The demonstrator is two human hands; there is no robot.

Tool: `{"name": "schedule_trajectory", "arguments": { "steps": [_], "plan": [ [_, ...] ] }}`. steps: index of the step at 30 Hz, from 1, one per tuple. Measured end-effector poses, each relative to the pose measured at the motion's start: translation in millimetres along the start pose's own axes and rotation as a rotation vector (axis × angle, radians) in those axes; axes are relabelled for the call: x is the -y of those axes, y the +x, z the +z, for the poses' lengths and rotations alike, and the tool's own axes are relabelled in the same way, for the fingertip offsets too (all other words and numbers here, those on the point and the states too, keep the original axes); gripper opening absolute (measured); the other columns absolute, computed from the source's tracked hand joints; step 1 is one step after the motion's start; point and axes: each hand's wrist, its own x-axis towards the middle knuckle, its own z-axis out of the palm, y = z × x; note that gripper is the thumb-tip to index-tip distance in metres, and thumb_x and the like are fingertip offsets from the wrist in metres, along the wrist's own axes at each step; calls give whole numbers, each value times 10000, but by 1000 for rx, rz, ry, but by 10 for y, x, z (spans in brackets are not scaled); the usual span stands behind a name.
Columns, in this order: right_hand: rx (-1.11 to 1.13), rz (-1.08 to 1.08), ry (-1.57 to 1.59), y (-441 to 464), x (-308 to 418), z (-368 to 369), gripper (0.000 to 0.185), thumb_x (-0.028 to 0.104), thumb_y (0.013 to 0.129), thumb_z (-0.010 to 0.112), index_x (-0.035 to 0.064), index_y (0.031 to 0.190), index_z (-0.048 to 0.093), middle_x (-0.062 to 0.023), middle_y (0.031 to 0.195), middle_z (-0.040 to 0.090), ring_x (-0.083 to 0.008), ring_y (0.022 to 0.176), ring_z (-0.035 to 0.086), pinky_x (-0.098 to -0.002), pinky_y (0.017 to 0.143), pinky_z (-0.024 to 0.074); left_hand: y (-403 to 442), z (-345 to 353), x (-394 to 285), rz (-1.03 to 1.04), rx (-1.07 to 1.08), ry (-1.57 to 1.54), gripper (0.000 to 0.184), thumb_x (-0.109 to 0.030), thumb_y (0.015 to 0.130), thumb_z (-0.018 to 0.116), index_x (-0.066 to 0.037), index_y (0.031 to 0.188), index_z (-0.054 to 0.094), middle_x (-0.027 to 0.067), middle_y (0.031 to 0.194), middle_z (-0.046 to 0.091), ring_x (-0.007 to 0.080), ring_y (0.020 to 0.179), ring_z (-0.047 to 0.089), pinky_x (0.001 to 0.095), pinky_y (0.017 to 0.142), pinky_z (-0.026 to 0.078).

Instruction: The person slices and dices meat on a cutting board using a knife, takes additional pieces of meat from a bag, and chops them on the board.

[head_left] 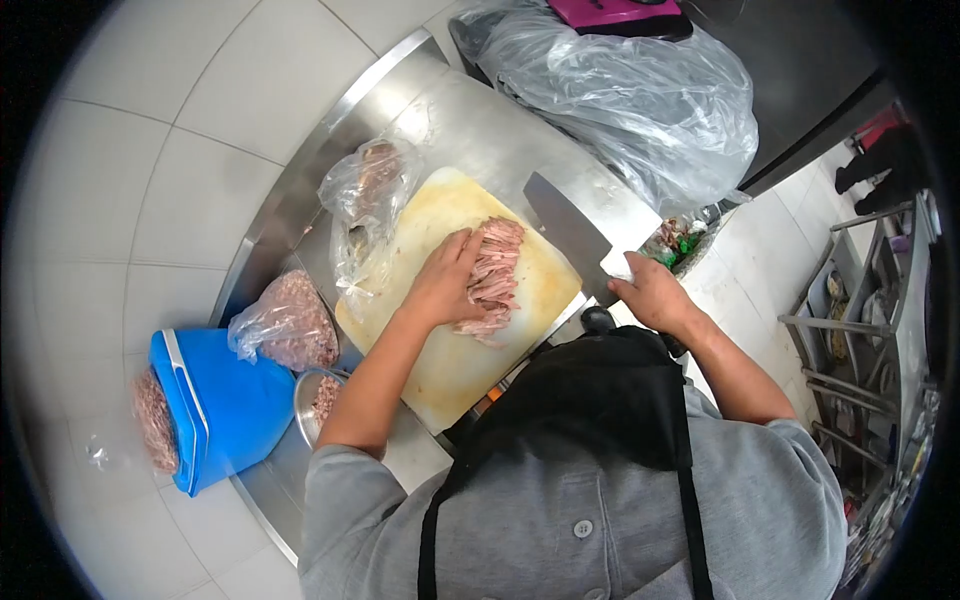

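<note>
Sliced pink meat (497, 262) lies in a row of thin strips on a yellowed white cutting board (430, 370). My left hand (445, 275) rests on the left side of the strips with its fingers spread. In my right hand (655, 295) is the white handle of a cleaver (565, 222). Its wide blade extends up and left over the board's right edge, apart from the meat. A clear plastic bag (365, 205) with a brownish piece in it lies against the board's upper left edge.
Left of the board are a bag of chopped meat (295, 315), a metal bowl (308, 410) of diced meat and a blue cooler (235, 400). A large clear plastic bag (620, 95) lies at the back. Scraps fill a bin (685, 240) by the table's right edge; a metal rack (850, 330) stands farther right.
</note>
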Motion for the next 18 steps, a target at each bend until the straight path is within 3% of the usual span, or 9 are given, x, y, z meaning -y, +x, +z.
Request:
{"name": "schedule_trajectory", "arguments": {
  "steps": [4,7,13,16,18],
  "plan": [
    [-24,68,3,-52,43,-17,351,291,939,643,-37,1047,578,-310,1002,666,-472,1021,635,-517,880,497,205,12,-32,84,14,9,1223,-385,564,946,-7,1541,315,282,1552,344,420,1449,340,449,1198,324],
    [-49,75,28,-91,-33,26,348,281,940,641,-35,1077,587,-306,1036,664,-458,1048,632,-502,896,495,398,-27,44,63,-26,-149,1177,-451,616,914,-10,1541,335,265,1576,326,407,1457,339,440,1203,316],
    [-1,114,79,-86,-103,86,375,227,931,646,-20,1209,591,-289,1075,671,-439,1048,641,-466,902,499,754,94,254,78,-116,-222,957,-468,724,847,-11,1475,467,196,1582,365,382,1439,379,442,1181,347],
    [-12,73,86,-87,-97,82,390,224,932,644,-23,1228,587,-287,1077,671,-437,1050,640,-466,902,500,663,-13,202,95,-208,-186,918,-457,707,854,-4,1428,512,194,1501,448,380,1378,442,440,1142,388],
    [-13,78,70,-71,-110,74,360,250,937,644,-26,1160,587,-296,1059,666,-447,1047,635,-478,898,497,367,-72,136,114,-103,-76,926,-431,649,889,-20,1394,525,181,1392,506,375,1297,490,454,1105,404]
  ]
}}
